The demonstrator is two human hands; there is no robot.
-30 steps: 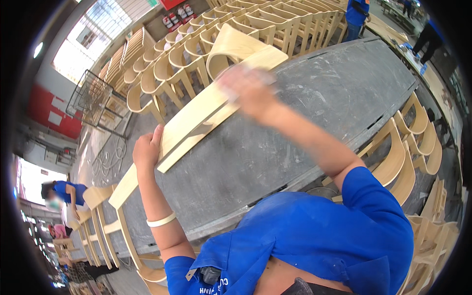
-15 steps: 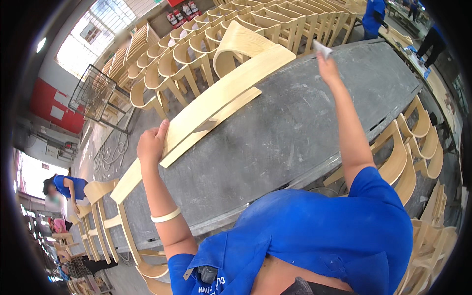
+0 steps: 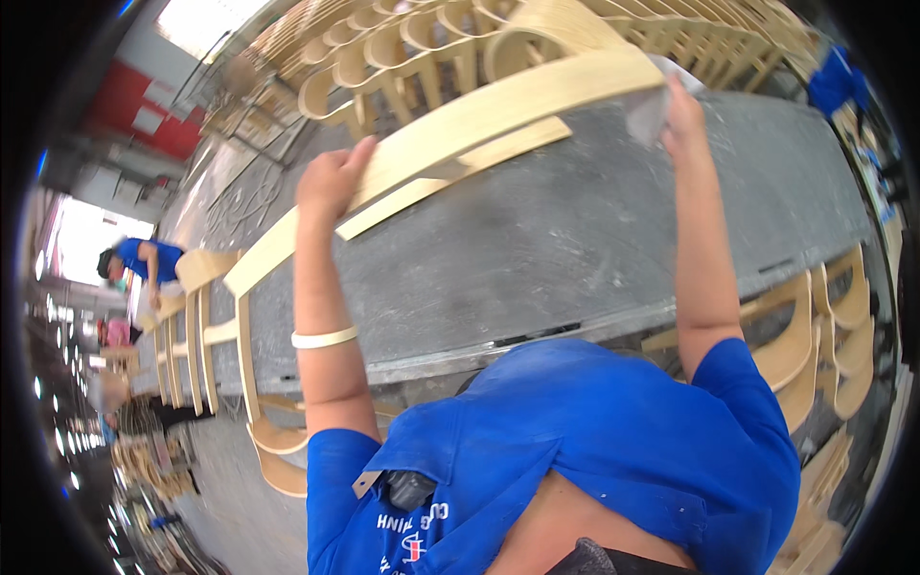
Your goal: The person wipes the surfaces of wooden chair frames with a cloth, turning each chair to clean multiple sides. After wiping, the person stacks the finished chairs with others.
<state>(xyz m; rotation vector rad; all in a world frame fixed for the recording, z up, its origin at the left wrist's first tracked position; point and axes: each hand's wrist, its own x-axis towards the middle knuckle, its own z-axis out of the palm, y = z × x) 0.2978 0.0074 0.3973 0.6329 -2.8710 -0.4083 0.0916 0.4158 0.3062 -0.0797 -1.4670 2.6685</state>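
Across a grey surface (image 3: pixel 460 278), a curved wooden board (image 3: pixel 508 101) was laid beside a narrower strip (image 3: pixel 479 158), gripped by the left hand (image 3: pixel 329 184), seemingly for steadiness; near its right end, a pale sheet (image 3: pixel 649 115) was pinched in the right hand's (image 3: pixel 685 125) fingers.

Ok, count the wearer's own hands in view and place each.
2: the left hand grips the long wooden piece, left of its middle; the right hand holds a pale sheet by its right end.
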